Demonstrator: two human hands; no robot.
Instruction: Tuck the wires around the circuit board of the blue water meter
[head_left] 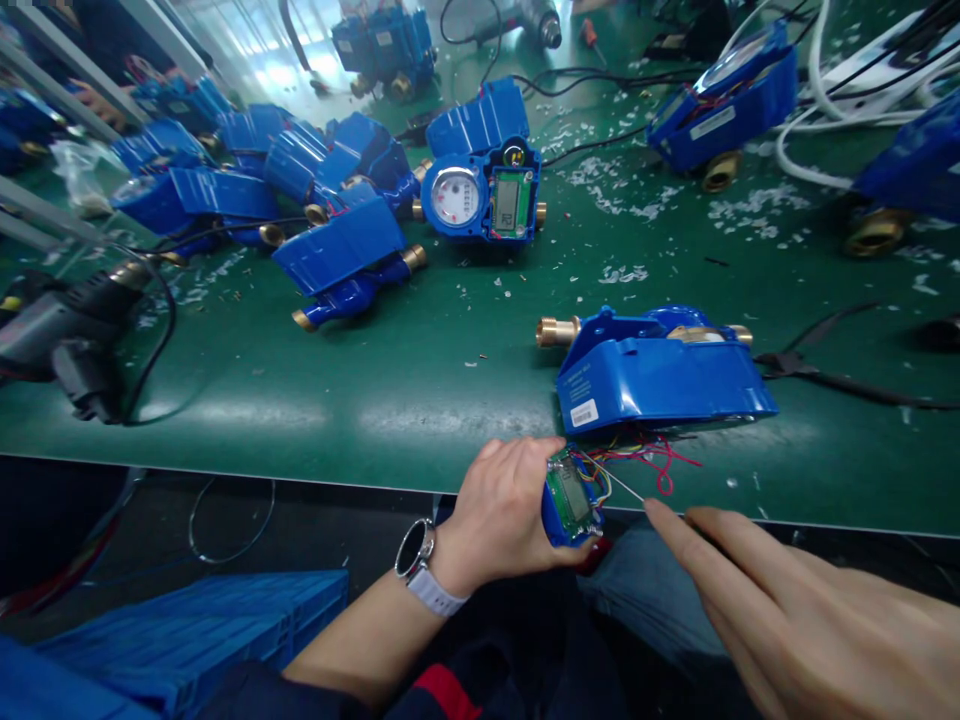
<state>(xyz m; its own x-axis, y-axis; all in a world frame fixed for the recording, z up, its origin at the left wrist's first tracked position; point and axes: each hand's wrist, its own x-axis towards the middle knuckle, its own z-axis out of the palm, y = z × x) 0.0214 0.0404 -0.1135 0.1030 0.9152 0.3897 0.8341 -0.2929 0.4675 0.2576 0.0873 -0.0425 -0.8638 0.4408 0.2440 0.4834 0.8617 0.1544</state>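
My left hand point(502, 510), with a watch on its wrist, is closed round a small blue display module point(571, 497) at the table's front edge. Its green circuit board and grey screen face up. Thin coloured wires point(664, 465) run from its right side. My right hand point(810, 590) is closed at the lower right; from its fingertips a thin metal tool point(622, 481) reaches to the module's upper corner. Whether it is tweezers or a thin screwdriver I cannot tell. Just behind both hands a blue water meter point(660, 380) with brass ends lies on its side.
A water meter with a dial point(480, 195) stands mid-table; several others crowd the back left. More meters point(724, 105) stand at the right by white cables point(817, 90). A heat gun or drill point(75, 330) lies at left. Plastic scraps litter the green table point(225, 400). Blue crates point(202, 630) are below.
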